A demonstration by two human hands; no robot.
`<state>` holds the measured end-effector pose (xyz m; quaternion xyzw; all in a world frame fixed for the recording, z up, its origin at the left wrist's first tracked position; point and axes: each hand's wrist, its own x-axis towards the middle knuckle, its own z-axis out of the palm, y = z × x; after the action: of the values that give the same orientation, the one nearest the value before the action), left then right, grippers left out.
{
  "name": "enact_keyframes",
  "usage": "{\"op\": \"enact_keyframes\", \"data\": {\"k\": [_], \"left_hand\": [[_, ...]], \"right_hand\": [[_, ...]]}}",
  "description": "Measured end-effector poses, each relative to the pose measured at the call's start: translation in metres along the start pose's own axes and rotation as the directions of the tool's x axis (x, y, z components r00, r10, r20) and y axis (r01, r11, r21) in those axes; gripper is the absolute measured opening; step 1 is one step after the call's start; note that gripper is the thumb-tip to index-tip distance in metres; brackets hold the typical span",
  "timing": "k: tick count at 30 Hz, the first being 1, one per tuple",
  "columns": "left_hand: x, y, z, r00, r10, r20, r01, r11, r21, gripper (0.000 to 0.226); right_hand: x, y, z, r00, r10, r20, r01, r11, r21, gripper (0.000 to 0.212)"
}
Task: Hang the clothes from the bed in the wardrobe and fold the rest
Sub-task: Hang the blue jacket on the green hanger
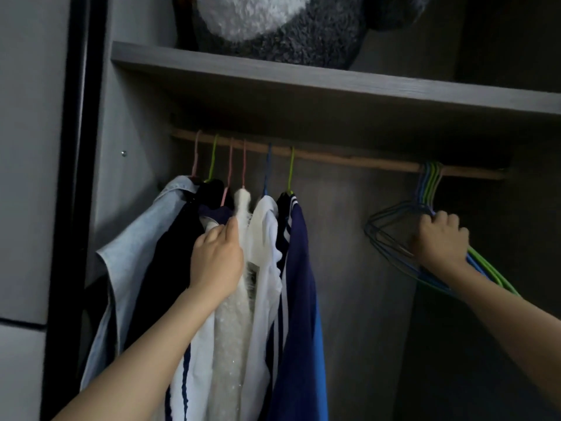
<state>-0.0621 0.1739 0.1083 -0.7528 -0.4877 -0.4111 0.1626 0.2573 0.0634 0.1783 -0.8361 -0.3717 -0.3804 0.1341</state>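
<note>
While left grip [217,256] clutches hung clothes [300,268], right grip [440,238] curled round empty hangers [428,180], bare rail [349,158] between.

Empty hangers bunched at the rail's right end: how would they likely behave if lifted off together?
The hangers look like thin wire, so probably light and slightly springy. Several overlap at angles in the right hand, so they would likely tangle. Their hooks crowd one spot on the rail, so some may catch coming off.
</note>
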Motion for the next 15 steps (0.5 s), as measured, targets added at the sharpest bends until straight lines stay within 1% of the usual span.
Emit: {"op": "enact_keyframes", "data": {"k": [1, 2, 5, 7, 10, 11, 13, 15], "left_hand": [[0.0, 0.0, 0.0, 1.0, -0.006, -0.004, 0.006, 1.0, -0.014, 0.056], [-0.001, 0.0, 0.0, 1.0, -0.013, -0.006, 0.013, 1.0, -0.022, 0.056], [-0.002, -0.001, -0.001, 1.0, -0.019, -0.014, 0.018, 0.999, -0.05, 0.055], [-0.002, -0.002, -0.002, 1.0, -0.022, -0.008, 0.021, 0.998, -0.059, 0.054], [-0.003, -0.002, -0.003, 1.0, -0.028, 0.002, 0.028, 0.996, -0.082, 0.054], [-0.003, -0.004, -0.004, 1.0, -0.031, 0.003, 0.031, 0.995, -0.093, 0.054], [-0.004, -0.005, -0.005, 0.999, -0.038, -0.002, 0.037, 0.992, -0.12, 0.053], [-0.004, -0.006, -0.006, 0.999, -0.039, -0.011, 0.037, 0.989, -0.143, 0.052]], "right_hand": [[-0.003, 0.009, 0.0, 1.0, 0.001, 0.011, 0.0, 0.999, -0.053, 0.037], [-0.006, 0.017, -0.002, 0.999, 0.006, 0.033, -0.004, 0.997, -0.072, 0.037], [-0.011, 0.03, -0.008, 0.993, 0.012, 0.122, -0.009, 1.0, -0.02, 0.034], [-0.012, 0.034, -0.012, 0.986, -0.03, 0.165, 0.037, 0.999, -0.039, 0.027], [-0.011, 0.035, -0.017, 0.981, -0.047, 0.187, 0.049, 0.999, -0.009, 0.016], [-0.01, 0.034, -0.018, 0.981, -0.031, 0.192, 0.028, 0.999, 0.016, 0.017], [-0.006, 0.034, -0.016, 0.982, 0.012, 0.189, -0.025, 0.998, 0.064, 0.026], [-0.005, 0.032, -0.01, 0.973, 0.039, 0.227, -0.055, 0.996, 0.064, 0.028]]}}
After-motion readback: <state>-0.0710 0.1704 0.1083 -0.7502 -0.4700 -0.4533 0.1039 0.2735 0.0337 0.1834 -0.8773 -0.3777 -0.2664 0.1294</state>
